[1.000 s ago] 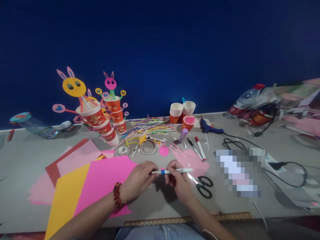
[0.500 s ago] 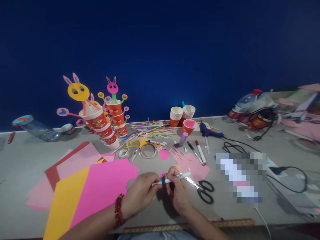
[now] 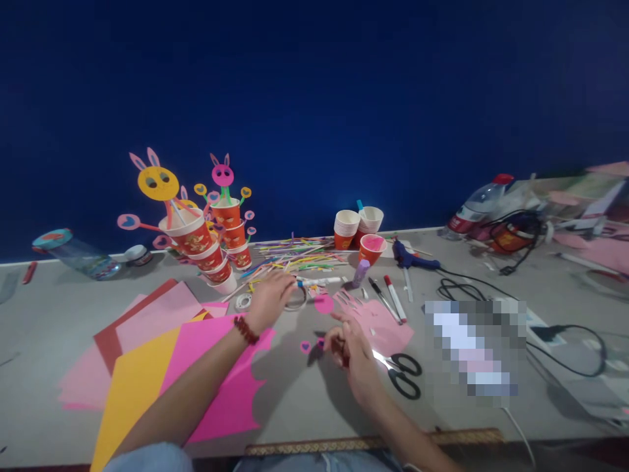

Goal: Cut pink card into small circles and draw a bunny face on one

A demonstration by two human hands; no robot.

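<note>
On the table (image 3: 59, 328) before you, stacked orange paper cups (image 3: 346, 226) stand by the blue wall (image 3: 314, 98), near a blue glue gun (image 3: 410, 259). Black-handled scissors (image 3: 400, 373) lie right of centre. A yellow paper sheet (image 3: 128, 387) lies at the left.

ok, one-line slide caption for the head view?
Left hand reaches toward white marker; right hand rests near scissors.

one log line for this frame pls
left hand: on white marker | right hand: pinching small pink piece | scissors: beside right hand
</note>
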